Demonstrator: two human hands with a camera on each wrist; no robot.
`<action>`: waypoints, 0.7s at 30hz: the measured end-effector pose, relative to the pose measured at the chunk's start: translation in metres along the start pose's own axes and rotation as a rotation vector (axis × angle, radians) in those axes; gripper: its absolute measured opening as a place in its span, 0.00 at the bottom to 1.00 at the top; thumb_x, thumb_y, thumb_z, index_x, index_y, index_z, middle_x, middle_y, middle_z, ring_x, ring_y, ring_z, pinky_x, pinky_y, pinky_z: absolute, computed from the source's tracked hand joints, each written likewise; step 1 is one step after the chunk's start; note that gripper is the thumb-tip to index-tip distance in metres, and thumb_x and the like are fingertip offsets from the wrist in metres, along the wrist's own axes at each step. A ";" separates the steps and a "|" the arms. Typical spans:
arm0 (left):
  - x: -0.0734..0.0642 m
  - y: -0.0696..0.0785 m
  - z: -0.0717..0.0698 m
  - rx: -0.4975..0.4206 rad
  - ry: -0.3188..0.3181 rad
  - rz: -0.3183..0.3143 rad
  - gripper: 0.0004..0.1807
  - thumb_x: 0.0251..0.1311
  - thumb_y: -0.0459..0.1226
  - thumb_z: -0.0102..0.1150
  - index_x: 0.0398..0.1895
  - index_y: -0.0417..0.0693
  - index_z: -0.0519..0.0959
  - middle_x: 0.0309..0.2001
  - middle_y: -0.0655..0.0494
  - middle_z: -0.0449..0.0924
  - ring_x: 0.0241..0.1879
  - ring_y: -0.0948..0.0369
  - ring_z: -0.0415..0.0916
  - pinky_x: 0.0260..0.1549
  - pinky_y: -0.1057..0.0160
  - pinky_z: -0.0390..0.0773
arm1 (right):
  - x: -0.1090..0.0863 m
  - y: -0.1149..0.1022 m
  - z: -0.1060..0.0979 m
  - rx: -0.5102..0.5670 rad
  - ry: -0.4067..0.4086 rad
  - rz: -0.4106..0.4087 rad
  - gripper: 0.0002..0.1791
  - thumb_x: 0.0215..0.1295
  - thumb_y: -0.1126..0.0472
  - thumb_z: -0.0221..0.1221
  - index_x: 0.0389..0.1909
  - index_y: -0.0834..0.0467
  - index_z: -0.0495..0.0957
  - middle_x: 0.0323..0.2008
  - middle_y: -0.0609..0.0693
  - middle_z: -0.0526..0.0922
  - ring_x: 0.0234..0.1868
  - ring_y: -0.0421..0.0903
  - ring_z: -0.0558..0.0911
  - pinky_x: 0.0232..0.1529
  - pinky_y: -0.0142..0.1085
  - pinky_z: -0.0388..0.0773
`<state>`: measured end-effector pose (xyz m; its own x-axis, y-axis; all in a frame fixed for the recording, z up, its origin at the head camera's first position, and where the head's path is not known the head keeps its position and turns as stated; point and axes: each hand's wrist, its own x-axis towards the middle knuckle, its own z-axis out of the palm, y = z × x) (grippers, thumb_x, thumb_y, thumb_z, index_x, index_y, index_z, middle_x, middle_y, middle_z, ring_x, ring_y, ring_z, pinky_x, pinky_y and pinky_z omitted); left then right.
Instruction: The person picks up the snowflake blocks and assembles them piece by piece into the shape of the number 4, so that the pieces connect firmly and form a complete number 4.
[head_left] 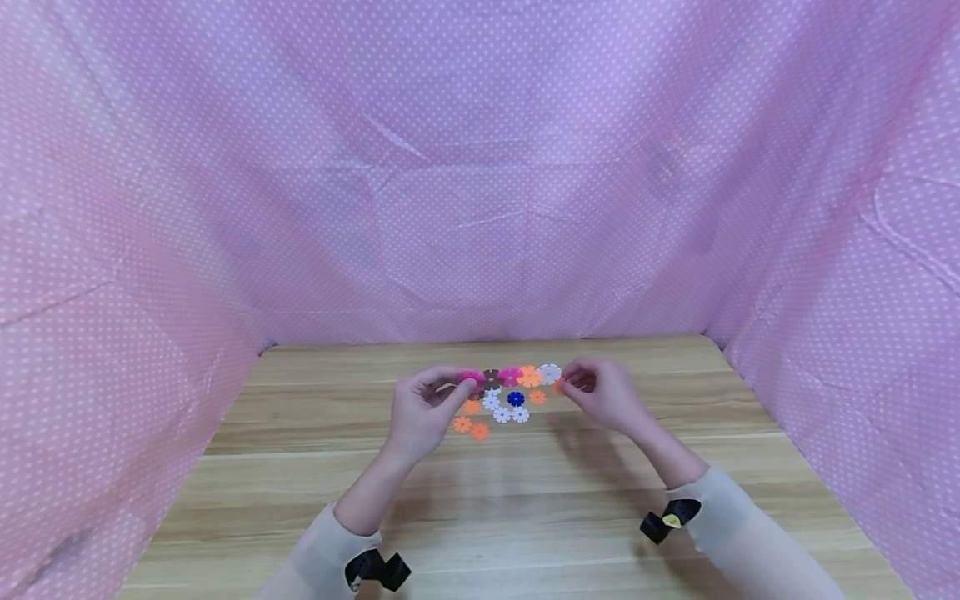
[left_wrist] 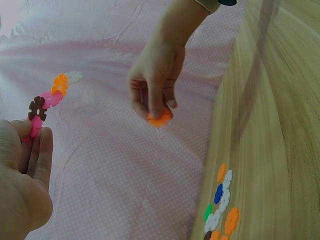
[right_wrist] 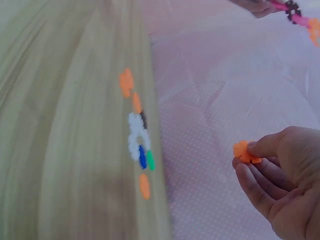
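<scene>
My left hand [head_left: 422, 414] pinches the pink end of a chain of notched plastic snowflake discs [head_left: 529, 377]. From that end the chain runs pink, brown, pink, orange and white, held up above the table. Between thumb and fingers, my right hand [head_left: 609, 397] holds a single orange snowflake disc [right_wrist: 243, 150], just beyond the white end of the chain. In the left wrist view a gap separates this orange disc from the white disc [left_wrist: 74, 77].
Loose snowflake discs lie on the wooden table [head_left: 315, 483] below the hands: several white ones [head_left: 502, 415], a blue one [head_left: 516, 399], a green one [right_wrist: 151, 160] and several orange ones [head_left: 479, 432]. Pink dotted cloth [head_left: 480, 208] hangs around the table's back and sides.
</scene>
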<state>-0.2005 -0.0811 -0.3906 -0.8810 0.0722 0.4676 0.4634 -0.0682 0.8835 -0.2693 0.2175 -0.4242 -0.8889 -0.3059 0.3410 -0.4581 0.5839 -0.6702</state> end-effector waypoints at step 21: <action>0.000 -0.002 -0.001 0.008 0.021 -0.005 0.08 0.64 0.22 0.67 0.44 0.24 0.84 0.45 0.25 0.87 0.38 0.66 0.90 0.46 0.62 0.93 | 0.002 -0.044 -0.036 0.479 0.057 0.013 0.11 0.68 0.71 0.68 0.47 0.72 0.85 0.32 0.44 0.92 0.30 0.40 0.90 0.34 0.36 0.93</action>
<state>-0.2012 -0.0821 -0.3924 -0.8849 0.0518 0.4630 0.4600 -0.0600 0.8859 -0.2512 0.2185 -0.3700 -0.8995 -0.2518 0.3570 -0.4045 0.1716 -0.8983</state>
